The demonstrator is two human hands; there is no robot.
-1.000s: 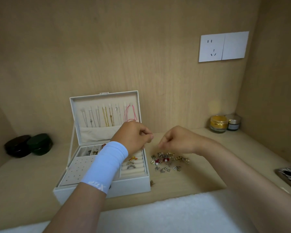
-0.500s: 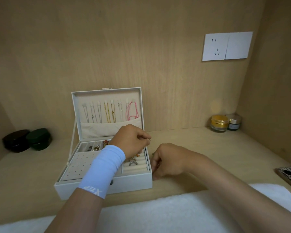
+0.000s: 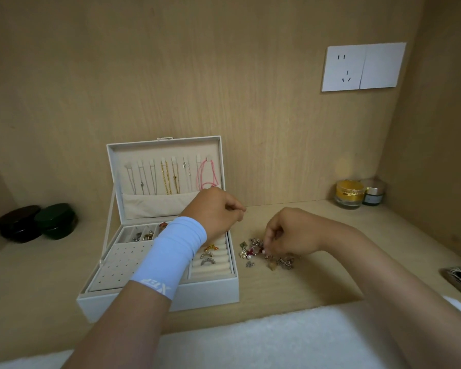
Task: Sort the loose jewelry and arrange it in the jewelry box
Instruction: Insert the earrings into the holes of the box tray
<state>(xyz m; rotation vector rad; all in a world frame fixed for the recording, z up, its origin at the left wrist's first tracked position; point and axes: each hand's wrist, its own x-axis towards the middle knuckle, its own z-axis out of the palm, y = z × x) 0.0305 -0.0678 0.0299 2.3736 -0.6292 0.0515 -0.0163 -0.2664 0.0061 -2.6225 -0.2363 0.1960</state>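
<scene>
Mid-sort: your right hand [image 3: 290, 233] pinches into the loose jewelry [image 3: 261, 253], left hand [image 3: 216, 211] curled, contents unclear; next, lift 1 piece to the jewelry box [image 3: 210, 291].

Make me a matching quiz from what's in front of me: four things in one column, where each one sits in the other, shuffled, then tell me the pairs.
Things
1. pink cord
2. gold-lidded jar
3. dark green case
4. loose jewelry pile

Places
A. just right of the jewelry box, at the right hand
B. hanging inside the jewelry box's raised lid
C. left of the jewelry box
D. far right, below the wall socket

Pairs: 1-B, 2-D, 3-C, 4-A
</scene>
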